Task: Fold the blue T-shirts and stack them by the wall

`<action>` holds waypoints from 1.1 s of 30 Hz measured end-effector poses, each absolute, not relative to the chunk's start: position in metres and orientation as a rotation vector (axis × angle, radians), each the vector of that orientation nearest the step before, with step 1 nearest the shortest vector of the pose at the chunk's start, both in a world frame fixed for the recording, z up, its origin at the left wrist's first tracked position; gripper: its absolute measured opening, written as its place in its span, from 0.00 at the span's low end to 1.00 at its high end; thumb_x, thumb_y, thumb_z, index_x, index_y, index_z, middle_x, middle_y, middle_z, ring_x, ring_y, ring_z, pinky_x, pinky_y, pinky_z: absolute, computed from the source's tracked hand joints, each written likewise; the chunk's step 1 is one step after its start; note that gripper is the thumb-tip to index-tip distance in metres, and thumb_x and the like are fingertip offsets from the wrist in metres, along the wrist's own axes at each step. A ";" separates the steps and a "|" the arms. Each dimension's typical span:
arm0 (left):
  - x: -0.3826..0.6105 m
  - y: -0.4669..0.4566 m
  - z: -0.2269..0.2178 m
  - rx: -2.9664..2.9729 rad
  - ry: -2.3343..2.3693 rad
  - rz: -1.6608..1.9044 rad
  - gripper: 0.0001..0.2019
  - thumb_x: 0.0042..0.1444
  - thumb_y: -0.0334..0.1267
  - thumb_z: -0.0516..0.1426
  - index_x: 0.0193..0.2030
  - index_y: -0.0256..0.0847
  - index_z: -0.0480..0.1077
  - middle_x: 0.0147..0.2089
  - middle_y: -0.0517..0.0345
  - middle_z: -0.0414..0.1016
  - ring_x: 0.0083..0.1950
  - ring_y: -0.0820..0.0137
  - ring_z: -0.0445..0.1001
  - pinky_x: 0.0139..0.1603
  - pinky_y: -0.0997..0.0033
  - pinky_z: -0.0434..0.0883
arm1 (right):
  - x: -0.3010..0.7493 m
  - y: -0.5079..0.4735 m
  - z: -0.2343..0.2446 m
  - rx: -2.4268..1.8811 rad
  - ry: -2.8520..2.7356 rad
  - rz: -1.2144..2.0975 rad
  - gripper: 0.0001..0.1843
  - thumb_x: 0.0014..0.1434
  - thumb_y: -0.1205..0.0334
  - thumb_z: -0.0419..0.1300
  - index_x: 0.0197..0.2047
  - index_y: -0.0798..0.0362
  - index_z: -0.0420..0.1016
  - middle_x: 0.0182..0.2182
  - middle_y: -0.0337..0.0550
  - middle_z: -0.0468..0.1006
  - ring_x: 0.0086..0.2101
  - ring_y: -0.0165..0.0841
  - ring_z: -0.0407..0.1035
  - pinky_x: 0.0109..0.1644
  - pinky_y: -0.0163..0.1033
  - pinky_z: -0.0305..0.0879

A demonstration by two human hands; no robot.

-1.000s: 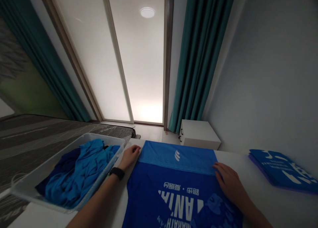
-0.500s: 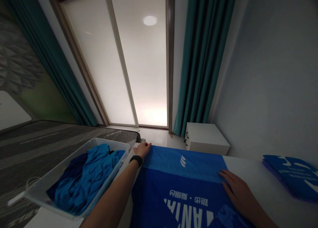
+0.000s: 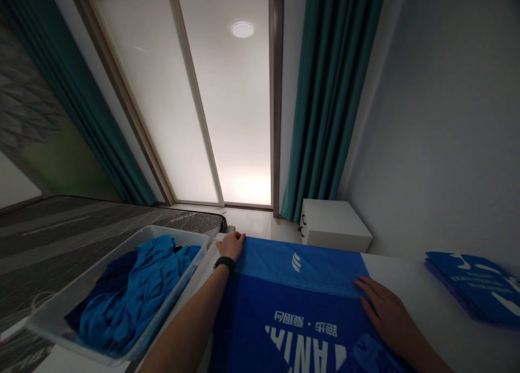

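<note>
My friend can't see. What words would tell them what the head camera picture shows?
The left hand and right hand rest on a blue shirt spread on a white table. A clear tub of crumpled blue clothes sits to the left, and a stack of folded blue shirts to the right.

Head-worn view, facing forward and down (blue shirt (image 3: 292, 292) close below)

A white surface (image 3: 406, 286) runs across the bottom of the frame, with a blue printed T-shirt (image 3: 292, 302) spread flat at lower center. A stack of folded blue garments (image 3: 475, 286) lies at the right edge, and a clear plastic bin (image 3: 174, 233) holding crumpled blue clothes sits at lower left.
</note>
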State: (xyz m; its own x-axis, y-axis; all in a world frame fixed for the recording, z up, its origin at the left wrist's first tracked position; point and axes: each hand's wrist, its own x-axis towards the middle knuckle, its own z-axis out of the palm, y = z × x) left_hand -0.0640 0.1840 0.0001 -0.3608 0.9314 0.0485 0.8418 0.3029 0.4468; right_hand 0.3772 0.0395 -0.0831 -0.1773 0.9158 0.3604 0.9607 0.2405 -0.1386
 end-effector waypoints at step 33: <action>-0.048 0.134 -0.022 2.341 2.088 0.173 0.32 0.67 0.51 0.41 0.72 0.37 0.51 0.74 0.49 0.46 0.75 0.58 0.44 0.71 0.48 0.44 | 0.183 0.063 -0.004 -1.631 -2.409 0.107 0.31 0.69 0.58 0.35 0.70 0.60 0.53 0.69 0.50 0.52 0.67 0.39 0.46 0.69 0.48 0.41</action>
